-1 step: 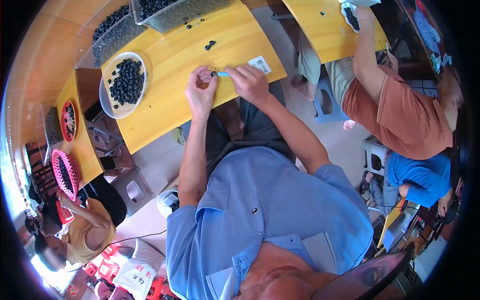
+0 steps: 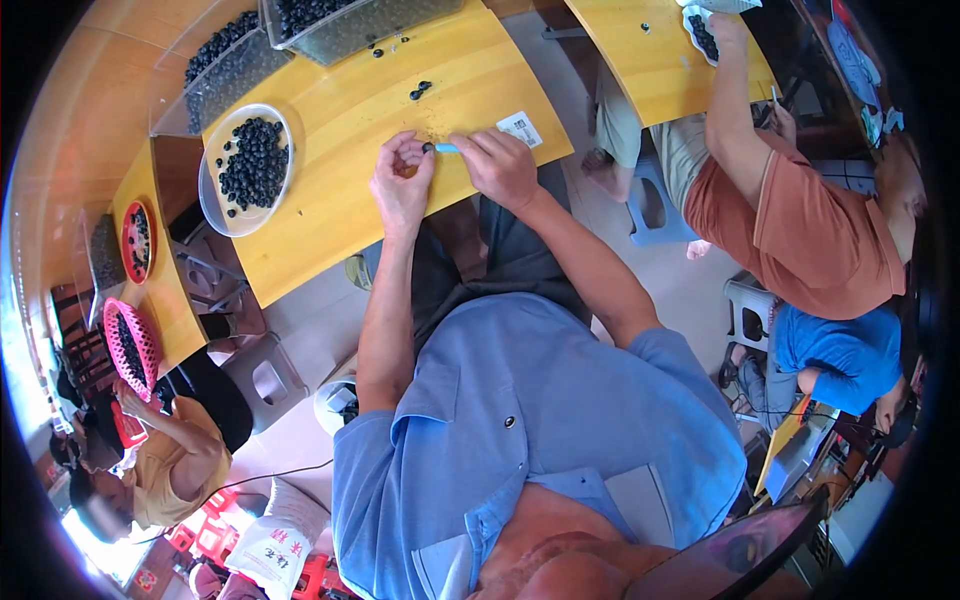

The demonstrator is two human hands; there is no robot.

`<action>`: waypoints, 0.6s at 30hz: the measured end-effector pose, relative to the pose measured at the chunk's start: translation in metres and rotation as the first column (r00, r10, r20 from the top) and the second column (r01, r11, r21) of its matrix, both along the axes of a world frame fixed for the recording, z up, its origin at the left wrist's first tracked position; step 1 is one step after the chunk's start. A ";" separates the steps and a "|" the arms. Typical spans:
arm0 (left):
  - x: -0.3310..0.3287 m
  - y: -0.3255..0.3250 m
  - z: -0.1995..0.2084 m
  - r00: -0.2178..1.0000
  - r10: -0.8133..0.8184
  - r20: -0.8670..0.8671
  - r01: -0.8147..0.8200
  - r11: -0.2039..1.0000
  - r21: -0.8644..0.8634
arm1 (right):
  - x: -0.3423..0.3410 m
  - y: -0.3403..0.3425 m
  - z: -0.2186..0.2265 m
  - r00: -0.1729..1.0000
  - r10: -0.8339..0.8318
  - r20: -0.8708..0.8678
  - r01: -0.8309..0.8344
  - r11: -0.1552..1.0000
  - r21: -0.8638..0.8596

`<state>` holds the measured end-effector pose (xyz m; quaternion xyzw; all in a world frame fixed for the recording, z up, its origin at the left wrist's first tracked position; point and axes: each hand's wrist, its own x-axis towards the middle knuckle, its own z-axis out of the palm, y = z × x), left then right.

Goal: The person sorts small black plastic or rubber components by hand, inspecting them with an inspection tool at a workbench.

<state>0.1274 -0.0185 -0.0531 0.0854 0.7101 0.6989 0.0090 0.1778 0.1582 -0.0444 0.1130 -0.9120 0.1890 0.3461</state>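
Over the near edge of the yellow wooden table (image 2: 330, 215), my left hand (image 2: 403, 185) pinches a small dark round piece (image 2: 428, 148) between thumb and fingertip. My right hand (image 2: 503, 168) grips a slim tool with a light blue handle (image 2: 446, 148), its end pointing left at the piece. Whether the tool's tip touches the piece is too small to tell. Left of my hands, a round clear bowl (image 2: 207, 190) holds many similar dark pieces (image 2: 254, 165). A few more loose dark pieces (image 2: 419, 91) lie on the table beyond my hands.
Clear bins (image 2: 345, 38) of dark pieces stand at the table's far left. A white printed card (image 2: 519, 130) lies near the right edge. People sit at other tables on both sides; a pink basket (image 2: 152, 345) is at left, a blue stool (image 2: 655, 205) at right.
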 end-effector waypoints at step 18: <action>0.004 -0.007 0.003 1.000 0.009 0.005 -0.009 0.986 0.165 | -0.005 -0.004 -0.002 0.999 -0.033 0.033 0.034 0.998 -0.046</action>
